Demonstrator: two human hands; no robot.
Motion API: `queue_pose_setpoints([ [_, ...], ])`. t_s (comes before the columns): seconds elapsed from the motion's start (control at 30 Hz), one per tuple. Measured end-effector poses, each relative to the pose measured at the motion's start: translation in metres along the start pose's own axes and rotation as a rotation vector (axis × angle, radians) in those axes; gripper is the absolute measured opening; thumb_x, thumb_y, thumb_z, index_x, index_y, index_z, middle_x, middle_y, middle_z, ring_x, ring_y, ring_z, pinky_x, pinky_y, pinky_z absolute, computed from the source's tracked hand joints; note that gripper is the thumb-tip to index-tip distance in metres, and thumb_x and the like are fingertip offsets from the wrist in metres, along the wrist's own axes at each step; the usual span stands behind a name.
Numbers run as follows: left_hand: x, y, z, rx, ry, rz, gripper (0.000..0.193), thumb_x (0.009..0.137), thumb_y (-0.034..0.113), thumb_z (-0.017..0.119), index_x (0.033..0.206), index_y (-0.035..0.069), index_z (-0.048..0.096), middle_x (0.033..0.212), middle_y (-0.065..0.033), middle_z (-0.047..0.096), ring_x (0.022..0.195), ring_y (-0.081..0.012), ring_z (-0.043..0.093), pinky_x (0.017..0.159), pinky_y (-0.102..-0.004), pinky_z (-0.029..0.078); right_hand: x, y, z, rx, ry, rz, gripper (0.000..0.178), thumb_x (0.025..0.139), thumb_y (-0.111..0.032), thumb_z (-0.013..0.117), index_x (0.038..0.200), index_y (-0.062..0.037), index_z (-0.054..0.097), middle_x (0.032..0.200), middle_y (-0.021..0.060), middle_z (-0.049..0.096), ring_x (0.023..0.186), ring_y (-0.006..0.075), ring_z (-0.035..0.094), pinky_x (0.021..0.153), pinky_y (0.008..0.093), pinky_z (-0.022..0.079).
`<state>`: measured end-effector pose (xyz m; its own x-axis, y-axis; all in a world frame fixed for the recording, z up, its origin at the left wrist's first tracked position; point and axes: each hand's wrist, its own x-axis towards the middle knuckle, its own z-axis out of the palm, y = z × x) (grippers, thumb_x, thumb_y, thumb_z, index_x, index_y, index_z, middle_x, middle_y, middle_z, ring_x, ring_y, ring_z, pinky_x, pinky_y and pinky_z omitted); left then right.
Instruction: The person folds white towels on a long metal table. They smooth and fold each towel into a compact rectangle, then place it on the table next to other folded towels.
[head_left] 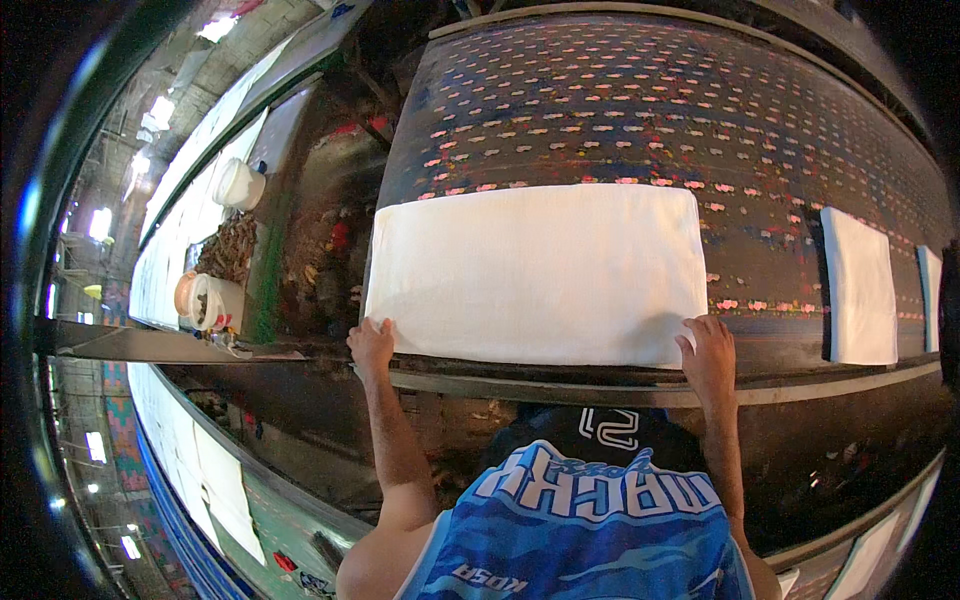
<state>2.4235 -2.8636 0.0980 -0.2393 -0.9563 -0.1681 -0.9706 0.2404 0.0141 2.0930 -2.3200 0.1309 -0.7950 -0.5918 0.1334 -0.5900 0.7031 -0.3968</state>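
Note:
A wide white sheet of cloth (pixel 540 275) lies flat on the dark table in front of me, its near edge along the table's front side. My left hand (pixel 373 348) is at the near left corner of this cloth, fingers bent and closed on its edge. At the near right corner, my right hand (pixel 711 352) has its fingers curled over the cloth's edge, with the thumb lying toward the cloth's middle. The undersides of both hands are hidden, so how firmly they grip does not show.
The long dark table (pixel 560 80) bears rows of small pink and red printed marks. Farther right lies a folded white cloth (pixel 862 290), with another white piece (pixel 930 295) beyond it. White buckets (pixel 238 185) stand at the left, near another table with white sheets (pixel 160 265).

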Motion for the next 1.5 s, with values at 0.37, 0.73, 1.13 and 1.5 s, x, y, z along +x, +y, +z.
queue_pose_setpoints([
  [0.37,0.039,-0.077,0.024,-0.602,-0.096,0.011,0.053,0.097,0.043,0.077,0.121,-0.004,0.069,0.106,-0.0214,0.072,0.097,-0.0363,0.071,0.085,-0.0497,0.055,0.026,-0.158,0.068,0.039,-0.039,-0.432,0.029,0.093,-0.022,0.074,0.118,-0.0084,0.075,0.129,0.012,0.068,0.121,0.0331,0.062,0.11,0.05,0.048],
  [0.73,0.017,-0.046,-0.007,-1.398,-0.075,0.079,0.058,0.1,0.03,0.079,0.145,-0.001,0.058,0.131,-0.0163,0.066,0.123,-0.0255,0.062,0.107,-0.0403,0.047,0.016,-0.196,0.098,-0.032,-0.397,-0.347,0.03,0.093,-0.023,0.073,0.119,-0.0088,0.069,0.123,0.0131,0.063,0.119,0.0343,0.062,0.102,0.0496,0.054],
  [1.13,-0.161,0.261,-0.136,-1.053,-0.053,0.961,0.045,0.093,0.006,0.08,0.136,0.008,0.069,0.101,-0.0053,0.069,0.088,-0.0135,0.063,0.078,-0.0313,0.054,-0.031,-0.073,0.017,0.264,-0.096,-0.082,0.028,0.096,-0.027,0.076,0.116,-0.0079,0.073,0.119,0.014,0.07,0.112,0.0366,0.068,0.1,0.0496,0.055],
  [1.5,-0.352,0.392,0.011,-0.524,-0.167,1.477,0.045,0.085,0.008,0.073,0.13,0.005,0.069,0.107,-0.0186,0.067,0.1,-0.0411,0.069,0.086,-0.0514,0.058,-0.12,0.082,-0.065,0.315,0.206,0.258,0.024,0.091,-0.018,0.08,0.109,-0.003,0.074,0.113,0.0182,0.072,0.105,0.0418,0.069,0.093,0.0489,0.057],
])
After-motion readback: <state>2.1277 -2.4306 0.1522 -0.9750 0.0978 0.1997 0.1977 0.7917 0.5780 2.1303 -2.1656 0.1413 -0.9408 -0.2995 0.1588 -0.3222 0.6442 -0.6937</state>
